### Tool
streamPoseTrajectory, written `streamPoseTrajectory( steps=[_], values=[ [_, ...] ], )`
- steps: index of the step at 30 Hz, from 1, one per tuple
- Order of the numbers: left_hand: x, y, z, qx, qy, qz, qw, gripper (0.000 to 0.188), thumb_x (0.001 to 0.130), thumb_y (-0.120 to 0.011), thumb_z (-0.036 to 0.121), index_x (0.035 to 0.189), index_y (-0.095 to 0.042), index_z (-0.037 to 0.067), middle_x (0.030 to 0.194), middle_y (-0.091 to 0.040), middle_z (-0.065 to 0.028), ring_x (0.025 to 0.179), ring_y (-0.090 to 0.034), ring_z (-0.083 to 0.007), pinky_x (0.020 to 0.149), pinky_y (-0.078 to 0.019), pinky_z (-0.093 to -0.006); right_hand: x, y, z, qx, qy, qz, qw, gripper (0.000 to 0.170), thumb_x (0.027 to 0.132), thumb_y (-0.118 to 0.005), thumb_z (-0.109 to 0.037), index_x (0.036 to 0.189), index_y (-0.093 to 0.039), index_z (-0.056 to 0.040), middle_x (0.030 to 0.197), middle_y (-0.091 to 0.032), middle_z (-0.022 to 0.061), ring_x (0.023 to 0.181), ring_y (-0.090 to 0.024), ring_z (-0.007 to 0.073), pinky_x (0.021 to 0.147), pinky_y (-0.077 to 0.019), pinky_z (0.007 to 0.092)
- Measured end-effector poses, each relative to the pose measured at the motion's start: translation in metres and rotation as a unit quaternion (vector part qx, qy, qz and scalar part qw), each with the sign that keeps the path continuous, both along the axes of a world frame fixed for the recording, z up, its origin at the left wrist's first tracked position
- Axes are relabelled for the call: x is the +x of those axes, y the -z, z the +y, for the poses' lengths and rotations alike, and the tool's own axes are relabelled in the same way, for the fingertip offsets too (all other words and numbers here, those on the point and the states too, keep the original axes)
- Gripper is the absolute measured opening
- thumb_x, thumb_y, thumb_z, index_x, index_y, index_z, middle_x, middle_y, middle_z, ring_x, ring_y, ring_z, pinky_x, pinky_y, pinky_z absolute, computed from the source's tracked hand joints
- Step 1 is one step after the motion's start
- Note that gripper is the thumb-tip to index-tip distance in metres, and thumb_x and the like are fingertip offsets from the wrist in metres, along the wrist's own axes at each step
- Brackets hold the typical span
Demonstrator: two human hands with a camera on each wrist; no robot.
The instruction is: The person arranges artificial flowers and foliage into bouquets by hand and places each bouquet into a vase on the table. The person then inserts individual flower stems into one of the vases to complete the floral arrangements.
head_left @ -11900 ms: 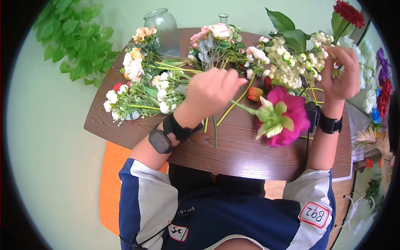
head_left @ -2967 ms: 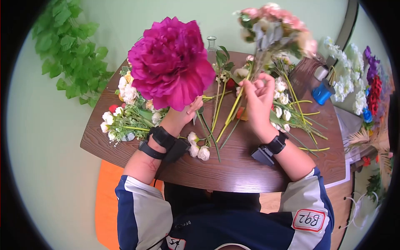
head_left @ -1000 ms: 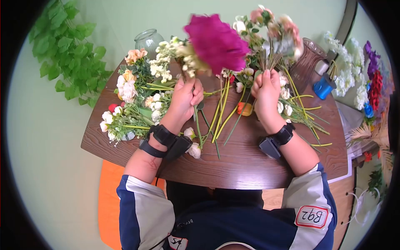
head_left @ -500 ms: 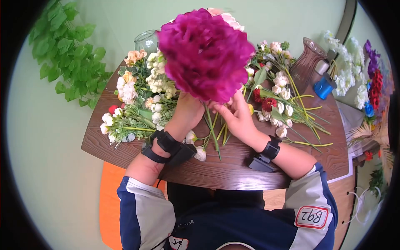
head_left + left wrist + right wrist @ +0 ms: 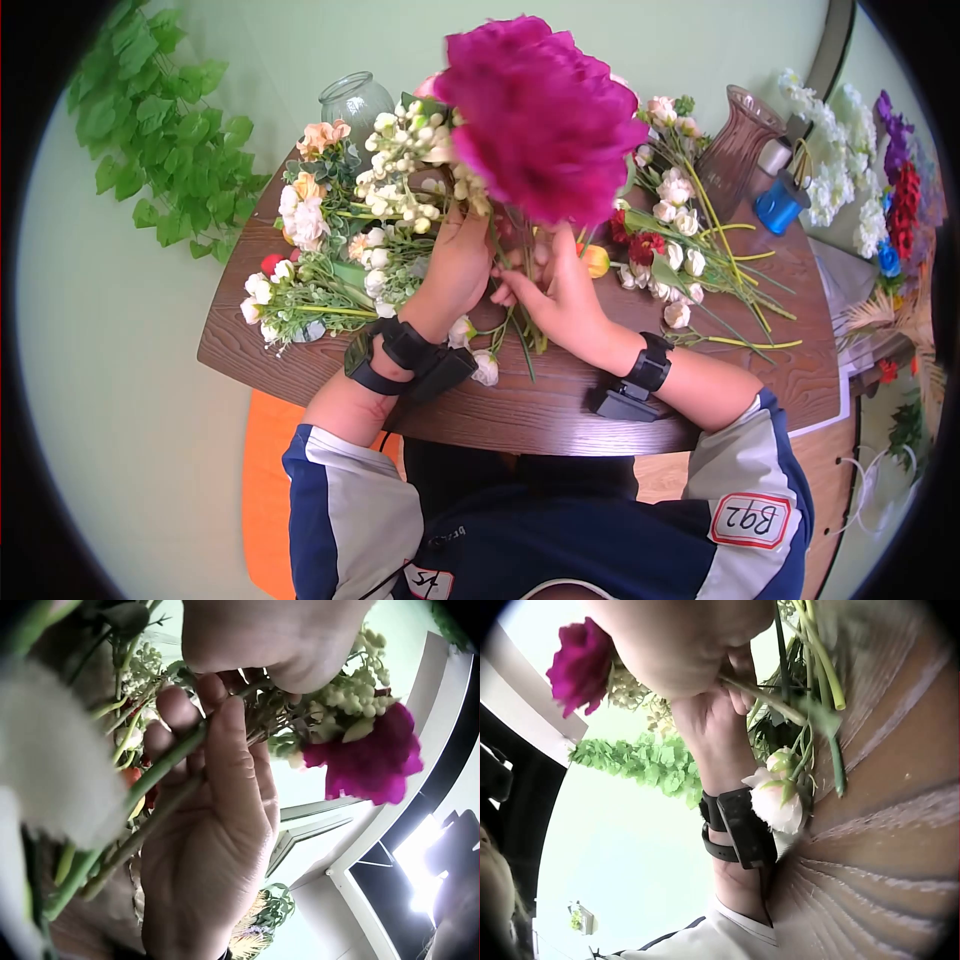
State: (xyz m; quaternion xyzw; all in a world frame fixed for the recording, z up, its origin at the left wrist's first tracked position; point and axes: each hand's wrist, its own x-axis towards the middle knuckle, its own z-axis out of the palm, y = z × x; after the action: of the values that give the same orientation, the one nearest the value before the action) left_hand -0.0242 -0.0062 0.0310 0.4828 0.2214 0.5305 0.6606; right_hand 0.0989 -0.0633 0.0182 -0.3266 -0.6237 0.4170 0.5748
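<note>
My left hand point(image 5: 458, 268) grips the stems of a bunch at the table's middle, below a large magenta peony point(image 5: 545, 120). White berry sprigs point(image 5: 398, 175) stand beside the peony, and a bit of a pink flower point(image 5: 426, 88) shows behind it. My right hand point(image 5: 572, 305) meets the left one at the stems. The left wrist view shows the right thumb and fingers pinching green and brownish stems point(image 5: 161, 766), while the left hand point(image 5: 270, 637) is above. Most of the left fingers are hidden. In the right wrist view, stem ends reach down close over the table.
White and peach flowers point(image 5: 308, 220) lie at the left. White rosebuds point(image 5: 675, 187) with yellow-green stems lie right. A clear glass jar point(image 5: 355, 100), a pinkish glass vase point(image 5: 738, 145) and a blue spool point(image 5: 778, 208) stand behind. White roses point(image 5: 484, 366) lie near the front.
The pink bunch in my right hand has come left to join the peony and berries. Both hands are now together at the stems; the peony has shifted right in the last half second.
</note>
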Motion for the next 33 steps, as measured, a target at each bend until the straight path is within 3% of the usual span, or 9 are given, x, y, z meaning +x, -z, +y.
streamPoseTrajectory(
  steps=[2, 8, 10, 16, 20, 22, 23, 27, 33],
  values=[
    [0.004, -0.003, 0.003, 0.005, 0.04, -0.111, 0.993, 0.025, 0.096, -0.039, 0.029, 0.111, -0.046, 0.01, 0.094, -0.056, -0.0078, 0.082, -0.054, -0.0149, 0.065, -0.0435, -0.0288, 0.001, 0.003, 0.004, 0.0, 0.033, 0.021, 0.999, 0.052, 0.082, -0.049, 0.01, 0.125, -0.022, -0.0018, 0.088, -0.059, 0.0115, 0.069, -0.063, 0.0145, 0.058, -0.0501, 0.0249],
    [0.004, -0.002, 0.015, 0.062, 0.042, -0.096, 0.993, 0.039, 0.097, -0.03, 0.036, 0.119, -0.039, 0.005, 0.113, -0.051, -0.0157, 0.103, -0.052, -0.0249, 0.086, -0.0397, -0.0314, 0.015, -0.01, 0.007, 0.038, 0.209, -0.042, 0.976, 0.047, 0.08, -0.05, 0.009, 0.126, -0.044, 0.0008, 0.086, -0.06, 0.0102, 0.066, -0.059, 0.0136, 0.062, -0.0482, 0.0236],
    [0.007, -0.01, 0.007, 0.073, 0.063, -0.101, 0.99, 0.046, 0.096, -0.028, 0.039, 0.119, -0.038, 0.001, 0.114, -0.05, -0.0168, 0.106, -0.051, -0.0257, 0.088, -0.0395, -0.032, 0.021, -0.01, 0.016, 0.19, 0.313, -0.115, 0.923, 0.051, 0.078, -0.052, 0.01, 0.127, -0.044, 0.0002, 0.087, -0.059, 0.0118, 0.075, -0.059, 0.0162, 0.067, -0.0467, 0.0254],
    [0.013, -0.009, -0.001, 0.12, 0.09, -0.024, 0.988, 0.055, 0.096, -0.028, 0.039, 0.133, -0.027, -0.001, 0.126, -0.044, -0.02, 0.12, -0.043, -0.0293, 0.101, -0.0342, -0.0376, 0.024, -0.008, 0.018, 0.181, 0.348, -0.13, 0.911, 0.049, 0.076, -0.058, 0.008, 0.124, -0.049, -0.0001, 0.079, -0.05, 0.0099, 0.069, -0.05, 0.0186, 0.066, -0.0435, 0.0255],
    [0.01, 0.0, -0.005, 0.024, -0.008, 0.04, 0.999, 0.054, 0.096, -0.036, 0.036, 0.128, -0.034, -0.007, 0.123, -0.047, -0.0237, 0.109, -0.053, -0.0275, 0.088, -0.0463, -0.032, 0.018, -0.003, 0.012, 0.184, 0.292, -0.154, 0.926, 0.053, 0.075, -0.059, 0.008, 0.125, -0.049, -0.0043, 0.079, -0.049, 0.0094, 0.071, -0.05, 0.0193, 0.065, -0.0421, 0.0255],
    [-0.004, 0.006, 0.004, 0.201, -0.074, 0.337, 0.917, 0.055, 0.094, -0.04, 0.041, 0.12, -0.045, -0.007, 0.103, -0.06, -0.02, 0.094, -0.062, -0.0238, 0.075, -0.0509, -0.0265, 0.014, -0.002, 0.009, 0.205, 0.244, -0.17, 0.932, 0.053, 0.075, -0.06, 0.007, 0.125, -0.049, -0.005, 0.08, -0.05, 0.0089, 0.071, -0.05, 0.0192, 0.064, -0.0422, 0.0259],
    [-0.006, 0.008, 0.006, 0.188, -0.126, 0.306, 0.925, 0.054, 0.091, -0.044, 0.044, 0.109, -0.053, -0.006, 0.083, -0.064, -0.0147, 0.08, -0.065, -0.0195, 0.063, -0.0508, -0.0233, 0.013, -0.003, 0.007, 0.21, 0.239, -0.178, 0.931, 0.053, 0.075, -0.061, 0.007, 0.126, -0.049, -0.0052, 0.081, -0.05, 0.0086, 0.072, -0.05, 0.0187, 0.064, -0.0425, 0.0259],
    [-0.001, -0.007, 0.002, 0.121, -0.094, 0.117, 0.981, 0.045, 0.09, -0.049, 0.041, 0.091, -0.055, -0.003, 0.077, -0.063, -0.0136, 0.06, -0.063, -0.0148, 0.046, -0.0465, -0.0209, 0.011, 0.0, 0.008, 0.201, 0.227, -0.168, 0.938, 0.053, 0.075, -0.061, 0.006, 0.126, -0.048, -0.0049, 0.081, -0.05, 0.0086, 0.072, -0.05, 0.0184, 0.065, -0.0427, 0.0257],
    [0.004, -0.02, -0.01, 0.072, -0.213, 0.195, 0.955, 0.038, 0.087, -0.059, 0.03, 0.063, -0.055, 0.0, 0.052, -0.051, -0.0047, 0.037, -0.048, -0.0093, 0.033, -0.0384, -0.0212, 0.007, -0.001, 0.002, 0.146, 0.177, -0.164, 0.959, 0.051, 0.076, -0.061, 0.006, 0.125, -0.048, -0.0022, 0.079, -0.05, 0.0097, 0.071, -0.05, 0.0189, 0.065, -0.0428, 0.0259]
  ],
)
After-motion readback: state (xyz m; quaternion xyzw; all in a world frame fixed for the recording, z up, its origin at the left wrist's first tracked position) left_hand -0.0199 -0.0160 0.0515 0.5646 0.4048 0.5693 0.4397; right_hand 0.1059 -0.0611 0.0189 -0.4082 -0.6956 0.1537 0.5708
